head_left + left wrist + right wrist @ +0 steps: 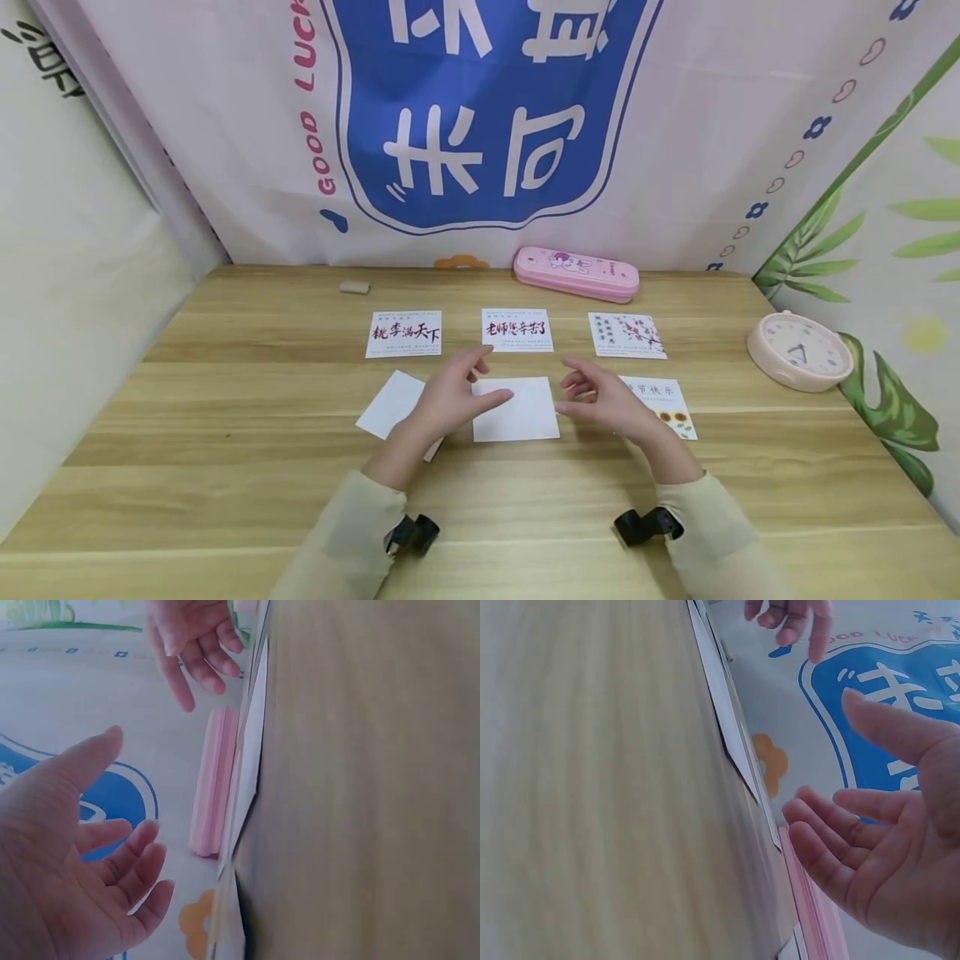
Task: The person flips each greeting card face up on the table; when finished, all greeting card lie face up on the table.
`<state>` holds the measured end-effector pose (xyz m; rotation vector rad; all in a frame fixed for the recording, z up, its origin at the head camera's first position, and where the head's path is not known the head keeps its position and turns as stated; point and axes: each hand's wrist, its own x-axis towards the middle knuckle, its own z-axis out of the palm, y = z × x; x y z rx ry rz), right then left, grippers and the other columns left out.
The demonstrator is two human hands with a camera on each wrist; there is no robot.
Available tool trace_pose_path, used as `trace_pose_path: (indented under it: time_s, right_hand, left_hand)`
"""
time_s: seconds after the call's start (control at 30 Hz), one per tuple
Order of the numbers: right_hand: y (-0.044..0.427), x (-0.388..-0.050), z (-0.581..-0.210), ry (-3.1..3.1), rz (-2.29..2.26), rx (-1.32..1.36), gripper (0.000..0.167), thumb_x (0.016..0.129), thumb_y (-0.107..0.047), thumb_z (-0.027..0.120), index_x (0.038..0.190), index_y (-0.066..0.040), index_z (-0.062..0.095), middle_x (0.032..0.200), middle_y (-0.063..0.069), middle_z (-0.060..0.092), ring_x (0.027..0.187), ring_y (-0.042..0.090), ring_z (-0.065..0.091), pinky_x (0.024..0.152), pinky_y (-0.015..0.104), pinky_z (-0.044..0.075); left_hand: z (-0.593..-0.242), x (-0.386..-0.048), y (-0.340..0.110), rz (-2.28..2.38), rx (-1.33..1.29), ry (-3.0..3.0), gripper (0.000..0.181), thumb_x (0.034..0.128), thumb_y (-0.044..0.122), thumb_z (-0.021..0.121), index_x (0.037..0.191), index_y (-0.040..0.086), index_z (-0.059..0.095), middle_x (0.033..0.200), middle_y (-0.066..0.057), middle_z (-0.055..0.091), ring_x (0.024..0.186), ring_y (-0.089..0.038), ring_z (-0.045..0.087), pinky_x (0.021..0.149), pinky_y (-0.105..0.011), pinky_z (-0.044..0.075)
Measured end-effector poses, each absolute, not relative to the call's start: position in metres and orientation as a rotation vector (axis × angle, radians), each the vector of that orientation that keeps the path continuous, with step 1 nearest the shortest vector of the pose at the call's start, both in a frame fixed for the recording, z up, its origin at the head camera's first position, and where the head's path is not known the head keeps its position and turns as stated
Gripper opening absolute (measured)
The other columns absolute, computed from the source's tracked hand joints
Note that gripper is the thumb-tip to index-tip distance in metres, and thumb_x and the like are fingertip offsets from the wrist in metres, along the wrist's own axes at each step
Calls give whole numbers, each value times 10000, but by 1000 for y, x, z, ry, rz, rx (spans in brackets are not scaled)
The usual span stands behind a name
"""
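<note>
Both hands hover over the near row of cards with relaxed fingers and nothing in them. My left hand (455, 392) is between a tilted blank card (392, 403) and a blank white card (517, 408) in the middle. Just right of that middle card is my right hand (603, 400), partly covering a card with sunflowers (671, 408). Behind them lie three printed cards: one with red and black characters (405, 333), another with similar lettering (517, 330), and one with blossom branches (628, 335). A small object, mostly hidden, shows below the left wrist.
A pink pencil case (576, 273) lies at the table's back edge by the printed curtain. To the right stands a round pink clock (799, 350). A small beige block (355, 287) sits at the back left of the wooden table (225, 500).
</note>
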<state>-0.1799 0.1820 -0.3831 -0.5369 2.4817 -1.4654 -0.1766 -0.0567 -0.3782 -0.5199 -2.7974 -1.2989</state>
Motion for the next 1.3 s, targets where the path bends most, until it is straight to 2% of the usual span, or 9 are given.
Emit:
trace_pose_path:
  time_s: [0.17,0.37,0.47,0.6,0.87,1.3]
  right_hand:
    - [175,-181,-392,2508,-1442,-489,697,718,-148,697,1266,75,328,965,164,527,846,242,513,776,328,418]
    - [169,-178,-397,2534,-1393,-473,654,728,-128,688,1238,106,352,886,125,537,772,191,505,698,289,423]
    - [167,-179,-407,2582,-1364,-460,629,717,-138,698,1216,95,394,869,84,528,759,176,488,666,280,415]
    - [165,-180,-418,2677,-1263,-474,610,708,-155,708,1205,65,432,845,17,508,738,137,459,655,271,390]
    - [160,-179,-417,2781,-1109,-505,672,688,-149,718,1235,73,400,809,-5,467,698,128,427,651,280,379]
    - [158,-181,-413,2779,-1000,-513,689,684,-170,719,1239,67,386,804,0,459,714,132,413,702,304,361]
  left_hand:
    - [-390,-174,-73,-1360,-527,-2782,676,688,313,718,1235,27,441,878,-70,524,748,-208,479,635,-291,398]
    - [-407,-176,-84,-1322,-489,-2826,713,663,316,734,1213,-34,447,786,-16,495,734,-152,446,659,-278,382]
    - [-414,-178,-84,-1224,-482,-2850,541,654,346,734,1033,5,553,739,-4,465,704,-145,416,633,-279,357]
    - [-419,-176,-82,-1019,-508,-2901,444,651,414,714,844,65,519,728,-3,410,694,-160,374,618,-289,315]
    - [-420,-173,-82,-811,-557,-2930,583,659,401,707,1072,21,552,737,8,398,695,-169,360,624,-296,312]
    - [-418,-171,-81,-836,-541,-2944,632,660,388,712,1125,-2,533,749,14,409,712,-174,360,640,-302,314]
